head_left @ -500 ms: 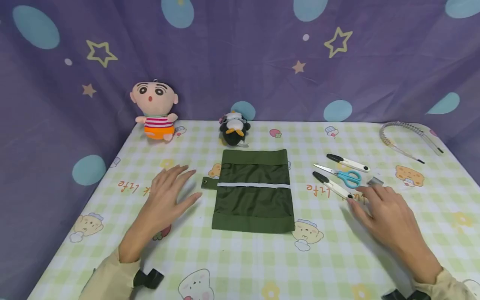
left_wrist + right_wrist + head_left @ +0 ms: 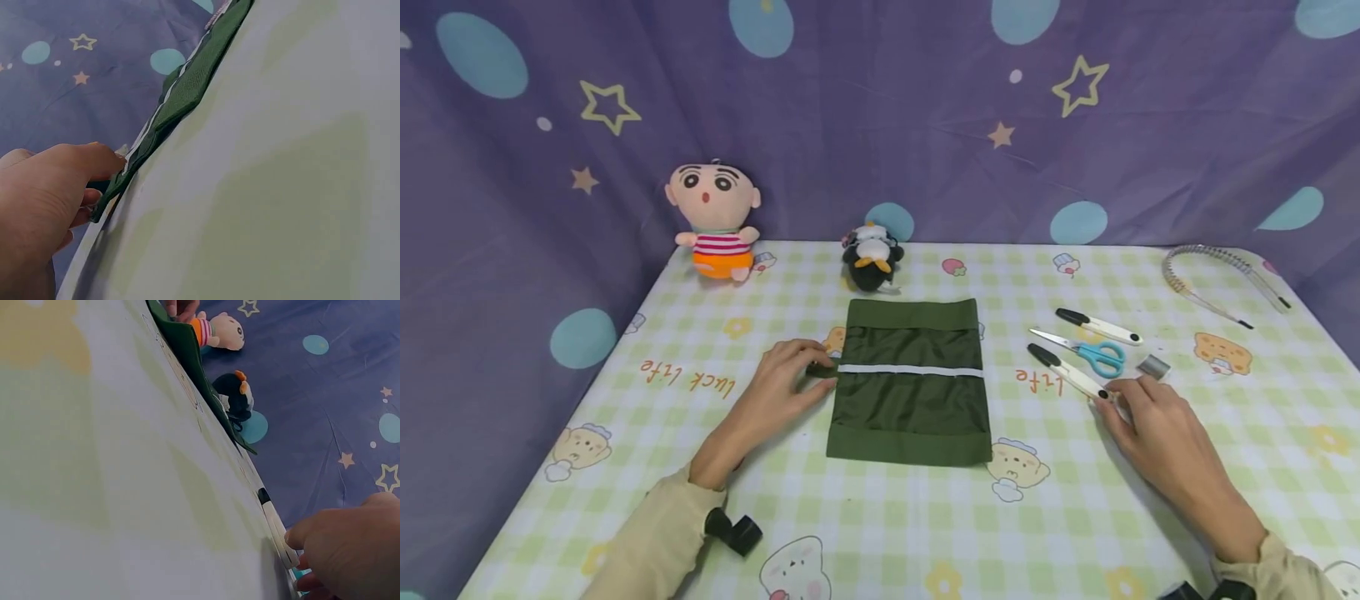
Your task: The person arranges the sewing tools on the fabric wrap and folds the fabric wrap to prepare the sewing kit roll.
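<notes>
A dark green fabric roll-up pouch [image 2: 910, 408] with a white band across its middle lies spread on the table. My left hand [image 2: 781, 386] pinches the snap tab at its left edge. In the left wrist view the thumb lies over the green fabric [image 2: 181, 97], fingers below. On the right, my right hand [image 2: 1168, 429] pinches the near end of white thread snips with a black cap [image 2: 1070, 372]. Right beside these lie blue-handled scissors [image 2: 1101, 358], a second capped pair of snips [image 2: 1099, 326] and a small grey thread spool [image 2: 1153, 367].
A plush boy doll [image 2: 718, 225] and a penguin plush [image 2: 872, 258] sit at the back of the table. A beaded headband [image 2: 1206, 250] lies at the back right. Checked cloth [image 2: 887, 533] covers the table, with a purple curtain [image 2: 887, 125] behind.
My left hand has moved right from beside the pouch onto its tab. My right hand has shifted slightly toward me, uncovering the grey spool and taking the snips' end.
</notes>
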A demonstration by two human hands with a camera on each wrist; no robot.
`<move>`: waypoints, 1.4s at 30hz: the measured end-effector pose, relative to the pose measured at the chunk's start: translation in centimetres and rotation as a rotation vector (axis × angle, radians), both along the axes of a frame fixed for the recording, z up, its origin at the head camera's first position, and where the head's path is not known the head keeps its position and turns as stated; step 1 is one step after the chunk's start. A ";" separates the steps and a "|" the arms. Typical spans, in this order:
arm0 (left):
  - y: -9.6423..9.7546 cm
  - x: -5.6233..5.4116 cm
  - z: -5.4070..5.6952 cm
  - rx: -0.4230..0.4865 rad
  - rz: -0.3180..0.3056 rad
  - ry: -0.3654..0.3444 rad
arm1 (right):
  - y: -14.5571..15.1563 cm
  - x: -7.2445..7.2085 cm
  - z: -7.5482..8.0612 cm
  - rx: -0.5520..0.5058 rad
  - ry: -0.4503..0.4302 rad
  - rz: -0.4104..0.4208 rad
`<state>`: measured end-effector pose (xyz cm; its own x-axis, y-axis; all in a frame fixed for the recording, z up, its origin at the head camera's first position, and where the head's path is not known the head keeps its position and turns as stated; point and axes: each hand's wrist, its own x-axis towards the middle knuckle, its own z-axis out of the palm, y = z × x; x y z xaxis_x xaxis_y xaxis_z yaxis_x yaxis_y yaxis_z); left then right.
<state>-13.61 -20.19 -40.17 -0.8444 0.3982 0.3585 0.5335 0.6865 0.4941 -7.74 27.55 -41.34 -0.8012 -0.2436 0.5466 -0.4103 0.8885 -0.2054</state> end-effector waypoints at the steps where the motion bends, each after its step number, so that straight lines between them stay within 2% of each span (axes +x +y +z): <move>1: 0.1 -0.1 -0.1 0.001 -0.003 0.002 | 0.0 0.0 -0.1 -0.001 0.003 0.002; 6: 0.5 -0.7 -0.4 0.013 -0.019 0.006 | 0.0 -0.2 -0.4 -0.009 0.009 -0.002; 16: 0.9 -1.3 -0.6 0.012 -0.036 -0.047 | -0.3 0.0 -0.6 -0.050 -0.042 -0.060; 22: 0.8 -1.3 -0.7 0.064 -0.021 -0.119 | -0.3 -0.1 -0.6 -0.097 -0.075 -0.072; 25: 0.7 -1.4 -0.8 0.085 -0.017 -0.145 | -0.2 -0.3 -0.6 -0.139 -0.095 -0.078; 35: 0.8 -1.5 -0.7 0.106 -0.018 -0.161 | 0.4 -0.7 -0.5 -0.328 -0.189 -0.104; 42: 0.8 -1.6 -0.7 0.111 -0.021 -0.168 | 0.5 -0.6 -0.5 -0.416 -0.195 -0.108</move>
